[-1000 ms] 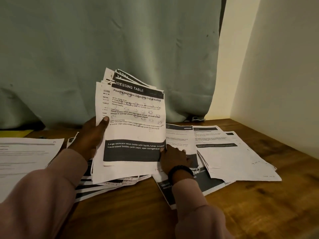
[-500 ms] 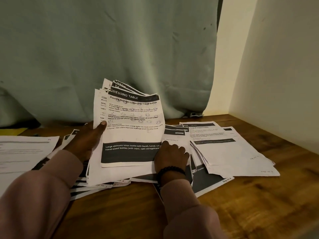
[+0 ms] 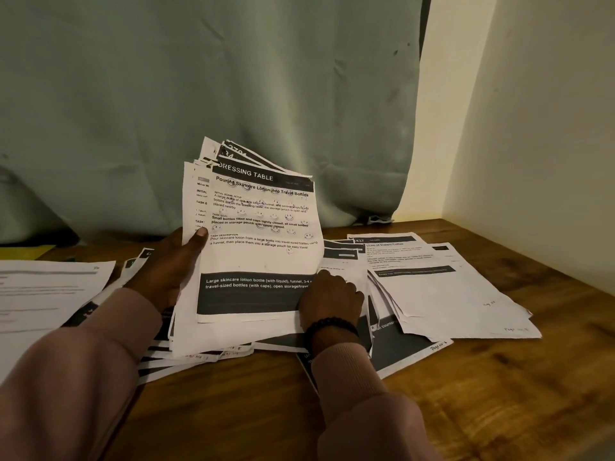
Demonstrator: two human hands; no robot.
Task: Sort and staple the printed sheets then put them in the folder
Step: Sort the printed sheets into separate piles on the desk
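My left hand [image 3: 173, 261] grips a tilted stack of printed sheets [image 3: 263, 234] by its left edge, thumb on the front page headed "DRESSING TABLE". The stack's lower edge rests on more sheets lying flat. My right hand [image 3: 331, 294], with a black bead bracelet at the wrist, lies at the stack's lower right corner, fingers curled at the edge of the top sheet. Another spread of printed sheets [image 3: 442, 284] lies on the wooden table [image 3: 499, 394] to the right. No stapler or folder is in view.
A separate white sheet [image 3: 43, 294] lies at the left edge. A yellow object [image 3: 23, 251] shows at the far left by the green curtain [image 3: 199, 94]. A cream wall [image 3: 532, 128] bounds the table's right side.
The view shifted slightly. My right hand slid a little left along the stack's lower right corner; my left hand keeps holding the stack.
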